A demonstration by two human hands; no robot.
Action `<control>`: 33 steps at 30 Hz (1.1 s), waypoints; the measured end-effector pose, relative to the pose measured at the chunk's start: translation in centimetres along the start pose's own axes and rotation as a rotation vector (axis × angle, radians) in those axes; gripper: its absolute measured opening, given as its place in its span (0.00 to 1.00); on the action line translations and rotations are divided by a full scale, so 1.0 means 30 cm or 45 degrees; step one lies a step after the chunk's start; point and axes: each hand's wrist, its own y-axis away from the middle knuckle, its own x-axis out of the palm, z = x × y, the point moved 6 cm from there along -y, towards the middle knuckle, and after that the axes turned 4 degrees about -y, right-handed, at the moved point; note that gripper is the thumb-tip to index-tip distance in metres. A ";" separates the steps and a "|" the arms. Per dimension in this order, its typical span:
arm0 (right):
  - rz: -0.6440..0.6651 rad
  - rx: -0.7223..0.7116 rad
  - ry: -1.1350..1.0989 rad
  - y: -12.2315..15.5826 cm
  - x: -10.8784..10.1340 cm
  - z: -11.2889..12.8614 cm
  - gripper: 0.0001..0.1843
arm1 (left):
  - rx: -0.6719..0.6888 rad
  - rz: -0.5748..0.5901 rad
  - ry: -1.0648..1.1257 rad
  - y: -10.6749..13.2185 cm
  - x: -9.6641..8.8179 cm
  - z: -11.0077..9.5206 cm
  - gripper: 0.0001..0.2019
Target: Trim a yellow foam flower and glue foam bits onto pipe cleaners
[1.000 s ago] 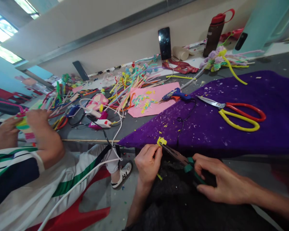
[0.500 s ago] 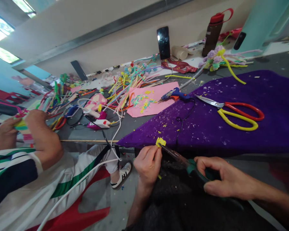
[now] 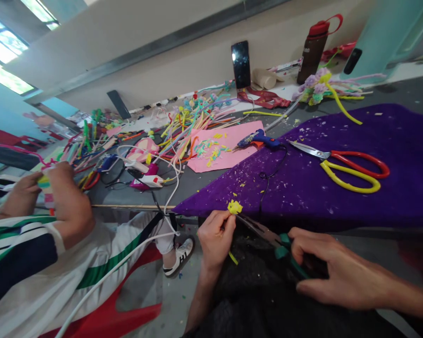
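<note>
Between thumb and fingertips, my left hand pinches a small yellow fuzzy flower, which stands up above the fingers. A short yellow stem shows below that hand. My right hand grips the green handles of a pair of scissors; their dark blades look slightly apart and point left, with the tips close beneath the flower. Whether the tips touch it I cannot tell. Past the hands, a purple cloth covers the table edge and is sprinkled with yellow and pale clippings.
Red-and-yellow-handled scissors and a blue glue gun lie on the cloth. Clippings dot a pink sheet. Behind are a bundle of fuzzy stems, a phone and a bottle. Another person's arm is at left.
The scissors have swung down a little, their tips passing from the flower's front to just beneath it, and the blades have parted slightly. More of the yellow stem shows below my left hand.
</note>
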 end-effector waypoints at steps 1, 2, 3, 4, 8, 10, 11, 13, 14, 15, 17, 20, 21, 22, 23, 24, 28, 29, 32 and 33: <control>0.000 0.010 -0.048 0.005 -0.007 -0.005 0.12 | -0.046 0.016 0.058 -0.002 -0.002 0.009 0.05; 0.002 0.018 -0.122 0.009 -0.011 -0.012 0.12 | -0.095 0.036 0.120 -0.003 -0.002 0.019 0.05; 0.010 0.023 -0.224 0.013 -0.013 -0.021 0.11 | -0.145 0.058 0.182 -0.003 -0.002 0.028 0.05; 0.029 0.023 -0.355 0.016 -0.009 -0.032 0.12 | -0.196 0.081 0.243 -0.002 -0.002 0.037 0.04; 0.130 0.000 -1.066 0.017 0.043 -0.091 0.26 | -0.382 0.154 0.472 0.007 0.003 0.069 0.06; 0.173 0.029 -1.331 0.015 0.072 -0.117 0.34 | -0.461 0.190 0.582 0.014 0.008 0.083 0.08; 0.187 0.047 -1.404 0.014 0.079 -0.125 0.36 | -0.500 0.203 0.633 0.018 0.011 0.089 0.08; 0.196 0.053 -1.448 0.013 0.075 -0.122 0.36 | -0.577 0.210 0.729 0.024 0.017 0.104 0.09; 0.171 0.041 -1.445 0.013 0.063 -0.115 0.36 | -0.615 0.205 0.772 0.028 0.020 0.112 0.09; 0.134 0.023 -1.438 0.012 0.048 -0.107 0.35 | -0.649 0.200 0.813 0.031 0.023 0.119 0.10; 0.107 -0.005 -1.440 0.009 0.030 -0.087 0.35 | -0.701 0.195 0.878 0.036 0.030 0.129 0.10; 0.226 0.050 -1.505 0.002 0.064 -0.078 0.32 | -0.739 0.190 0.928 0.038 0.034 0.132 0.10; 0.268 0.090 -1.538 -0.001 0.082 -0.083 0.31 | -0.742 0.183 0.943 0.036 0.033 0.131 0.10; 0.289 0.129 -1.572 -0.004 0.098 -0.090 0.30 | -0.744 0.174 0.963 0.034 0.031 0.127 0.09; 0.289 0.152 -1.596 -0.007 0.108 -0.099 0.31 | -0.742 0.163 0.988 0.031 0.028 0.122 0.09; 0.280 0.162 -1.598 -0.011 0.113 -0.106 0.33 | -0.737 0.152 1.013 0.027 0.024 0.116 0.09; 0.215 0.106 -1.417 -0.036 0.096 -0.108 0.35 | -0.731 0.134 1.056 0.016 0.016 0.087 0.09; 0.188 0.084 -1.352 -0.043 0.088 -0.104 0.34 | -0.737 0.137 1.062 0.015 0.017 0.082 0.09; 0.093 -0.005 -1.152 -0.059 0.068 -0.094 0.28 | -0.767 0.150 1.099 0.018 0.024 0.079 0.09; 0.073 -0.031 -1.075 -0.061 0.065 -0.091 0.26 | -0.777 0.151 1.110 0.020 0.027 0.081 0.09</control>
